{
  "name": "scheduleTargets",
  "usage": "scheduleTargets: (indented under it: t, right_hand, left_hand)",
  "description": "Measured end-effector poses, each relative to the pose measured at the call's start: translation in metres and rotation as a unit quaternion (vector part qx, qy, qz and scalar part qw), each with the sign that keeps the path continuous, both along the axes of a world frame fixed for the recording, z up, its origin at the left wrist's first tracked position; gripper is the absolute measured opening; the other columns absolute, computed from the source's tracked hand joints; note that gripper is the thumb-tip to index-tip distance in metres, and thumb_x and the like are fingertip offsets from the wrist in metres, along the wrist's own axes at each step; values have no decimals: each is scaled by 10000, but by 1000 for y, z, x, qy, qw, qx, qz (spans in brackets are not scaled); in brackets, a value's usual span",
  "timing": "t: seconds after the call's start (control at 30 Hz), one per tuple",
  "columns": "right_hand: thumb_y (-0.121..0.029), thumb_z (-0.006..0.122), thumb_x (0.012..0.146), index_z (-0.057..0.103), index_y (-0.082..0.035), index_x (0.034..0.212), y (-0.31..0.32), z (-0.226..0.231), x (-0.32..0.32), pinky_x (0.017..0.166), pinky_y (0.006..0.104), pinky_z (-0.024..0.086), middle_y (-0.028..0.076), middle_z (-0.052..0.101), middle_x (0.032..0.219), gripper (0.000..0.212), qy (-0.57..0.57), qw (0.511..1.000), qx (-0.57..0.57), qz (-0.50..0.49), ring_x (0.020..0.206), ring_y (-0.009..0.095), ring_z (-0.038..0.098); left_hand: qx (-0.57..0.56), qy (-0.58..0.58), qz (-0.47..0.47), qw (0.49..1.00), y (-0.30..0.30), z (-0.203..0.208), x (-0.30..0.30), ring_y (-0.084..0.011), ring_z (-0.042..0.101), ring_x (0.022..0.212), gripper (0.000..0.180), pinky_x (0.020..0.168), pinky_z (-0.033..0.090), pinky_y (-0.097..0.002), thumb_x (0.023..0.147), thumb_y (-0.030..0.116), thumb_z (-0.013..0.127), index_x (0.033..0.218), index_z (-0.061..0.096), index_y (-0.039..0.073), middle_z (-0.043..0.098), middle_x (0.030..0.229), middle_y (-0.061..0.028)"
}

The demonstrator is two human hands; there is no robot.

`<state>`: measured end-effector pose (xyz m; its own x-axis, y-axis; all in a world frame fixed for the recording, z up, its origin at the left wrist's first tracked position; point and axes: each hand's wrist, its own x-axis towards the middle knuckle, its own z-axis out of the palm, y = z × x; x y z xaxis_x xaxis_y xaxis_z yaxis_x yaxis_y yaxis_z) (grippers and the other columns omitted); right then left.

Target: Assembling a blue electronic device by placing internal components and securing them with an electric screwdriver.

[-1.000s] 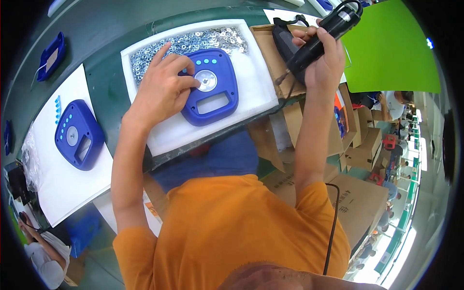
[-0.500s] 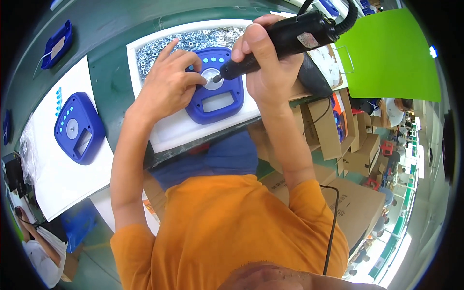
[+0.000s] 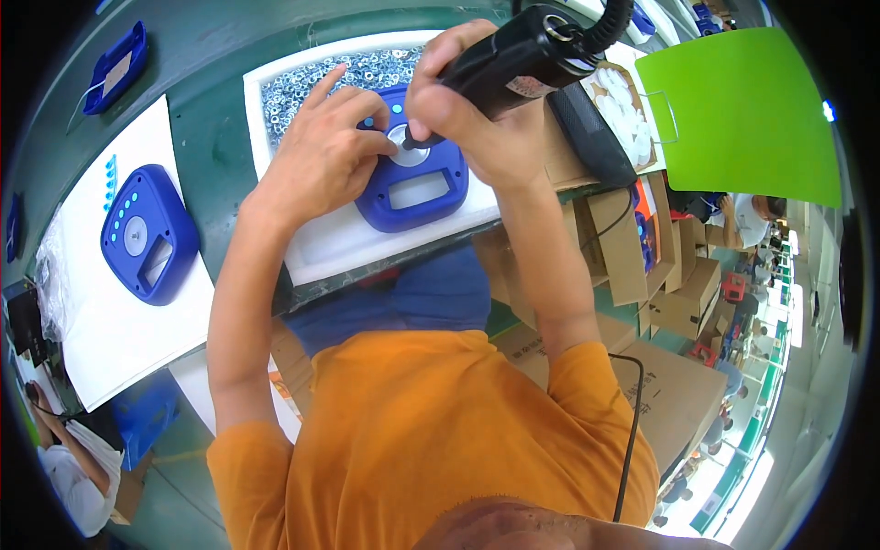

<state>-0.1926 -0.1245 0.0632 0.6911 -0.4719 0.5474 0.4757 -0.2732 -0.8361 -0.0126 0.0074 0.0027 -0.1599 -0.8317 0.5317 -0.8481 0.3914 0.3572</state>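
Note:
A blue plastic housing [image 3: 423, 214] with a rectangular window and a pale round disc [image 3: 418, 159] lies in front of me on a white foam tray [image 3: 316, 263]. My right hand [image 3: 490, 133] is wrapped round a black electric screwdriver [image 3: 513, 69], held tilted above the housing. The screwdriver's tip is at the disc's middle; whether it touches is hard to see. On the housing's left side, my left hand [image 3: 325, 156] has its thumb and a finger pinched close by the tip. Whatever they hold, if anything, is hidden. Another finger sticks out over small metal nuts [image 3: 298, 94].
To the left, a second blue housing [image 3: 174, 215] lies on a white sheet [image 3: 101, 353] beside small blue pieces [image 3: 111, 183]. Another blue part [image 3: 117, 69] is farther back. On the right are a box of white parts [image 3: 623, 115], a green panel [image 3: 742, 115] and cardboard boxes [image 3: 683, 394].
My right hand and the screwdriver have shifted left, and the screwdriver has tilted steeper over the disc. My left hand stays at the housing in nearly the same pose.

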Motion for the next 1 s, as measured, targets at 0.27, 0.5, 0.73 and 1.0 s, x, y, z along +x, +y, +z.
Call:
scheduleTargets:
  t: [0.27,0.5,0.73,1.0]
  right_hand:
    - [-283,944,1013,784,-26,1017,16,-3,13,606,239,538,18,746,786,303,28,995,30,-91,674,92,694]
    - [-292,934,1022,782,-31,1007,12,-5,12,617,237,547,15,738,781,302,25,996,36,-81,682,88,697]
    - [-346,952,998,781,-40,1005,11,-7,14,626,246,554,7,727,779,351,37,995,28,-92,682,96,695]
    - [-353,960,995,766,-22,1089,5,-1,9,766,277,596,17,768,910,395,53,996,-3,-75,850,104,742]
  left_hand:
    - [4,7,0,1000,-1,1,0,-268,711,1131,195,1366,398,-603,824,12,780,920,893,138,683,1063,-24]
    - [10,9,5,1000,1,3,-2,-267,712,1128,205,1369,394,-604,820,6,775,928,896,132,681,1050,-28]
    - [16,13,2,1000,1,3,-1,-264,713,1125,209,1371,391,-604,811,5,776,927,896,131,682,1050,-30]
    - [25,5,13,1000,-1,5,-3,-271,720,1112,219,1366,405,-606,817,-9,773,933,895,130,700,1054,-40]
